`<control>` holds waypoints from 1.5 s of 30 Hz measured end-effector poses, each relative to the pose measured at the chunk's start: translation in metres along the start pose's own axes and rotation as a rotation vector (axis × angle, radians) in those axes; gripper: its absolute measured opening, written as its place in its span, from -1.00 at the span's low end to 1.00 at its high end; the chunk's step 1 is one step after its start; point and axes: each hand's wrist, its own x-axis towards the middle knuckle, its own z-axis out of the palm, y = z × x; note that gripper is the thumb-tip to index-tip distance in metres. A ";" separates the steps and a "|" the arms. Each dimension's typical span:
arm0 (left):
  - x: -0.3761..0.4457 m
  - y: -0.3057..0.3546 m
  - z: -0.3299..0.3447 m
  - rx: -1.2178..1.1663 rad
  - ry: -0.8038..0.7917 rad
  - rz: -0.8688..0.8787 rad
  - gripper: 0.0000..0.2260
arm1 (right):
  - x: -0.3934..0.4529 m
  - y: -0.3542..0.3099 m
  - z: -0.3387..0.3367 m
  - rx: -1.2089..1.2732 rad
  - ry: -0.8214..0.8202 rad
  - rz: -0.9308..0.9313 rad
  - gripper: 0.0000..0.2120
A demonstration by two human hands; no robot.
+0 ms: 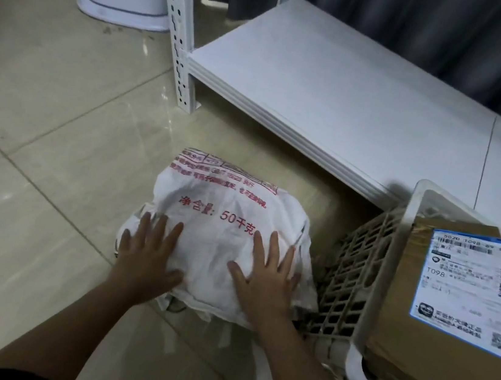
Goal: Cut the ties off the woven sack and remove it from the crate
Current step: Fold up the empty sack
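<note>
On the beige tiled floor (39,162), left hand (147,252) and right hand (266,275) press flat, fingers spread, on the crumpled white woven sack with red print (223,218), lying beside the white plastic lattice crate (357,267). Removal looks finished; next, probably setting the sack aside.

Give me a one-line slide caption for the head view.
Both hands, left and right, press flat on the white woven sack lying on the tiled floor beside the crate.
</note>
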 end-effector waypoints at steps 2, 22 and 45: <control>-0.005 -0.010 0.006 0.027 0.029 0.068 -0.21 | 0.013 0.004 0.005 0.110 -0.117 0.064 -0.29; -0.003 0.006 0.053 -0.069 -0.156 -0.282 -0.24 | -0.014 0.000 0.047 -0.002 0.191 0.051 -0.37; 0.027 -0.004 0.038 -0.161 -0.207 0.015 -0.36 | 0.007 0.012 0.031 -0.115 -0.426 -0.176 -0.42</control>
